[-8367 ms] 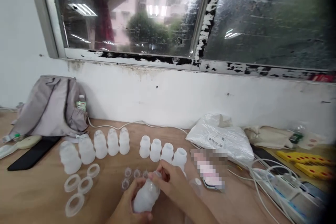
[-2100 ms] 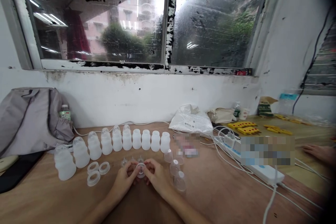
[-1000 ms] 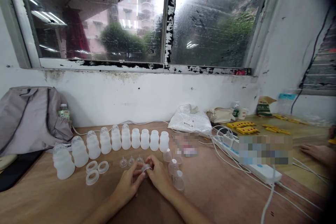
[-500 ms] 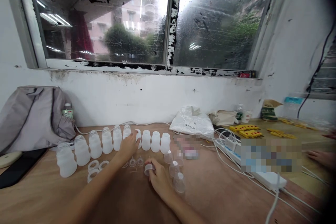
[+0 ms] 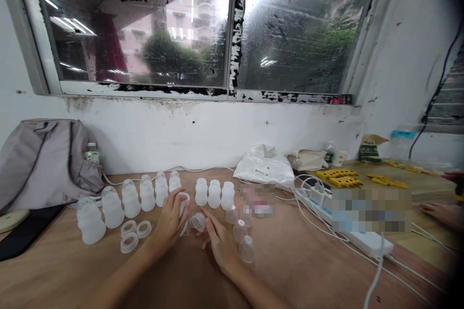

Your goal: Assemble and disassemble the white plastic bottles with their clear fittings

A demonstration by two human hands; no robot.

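Observation:
My left hand (image 5: pixel 173 217) is wrapped round a white bottle (image 5: pixel 184 203), which leans with its mouth toward the right. Just to the right, my right hand (image 5: pixel 216 239) grips a clear cap (image 5: pixel 197 222) close to that bottle. Several capped bottles (image 5: pixel 131 199) stand in a curved row on the left. Three uncapped white bottles (image 5: pixel 214 194) stand behind my hands. White rings (image 5: pixel 129 242) lie on the table left of my left forearm. Clear domed caps (image 5: pixel 247 249) stand right of my right hand. Small clear pieces between my hands are mostly hidden.
A grey backpack (image 5: pixel 47 159) and a black phone-like slab (image 5: pixel 34 231) are at the left. A white plastic bag (image 5: pixel 264 166) lies by the wall. White cables and a power strip (image 5: pixel 369 244) run along the right, near yellow tools (image 5: pixel 339 178) and another person's hand (image 5: pixel 437 215).
My left hand has lifted a bottle out of the row and brought it nearer, leaving a gap. My right hand has raised the clear cap toward it and tilted it.

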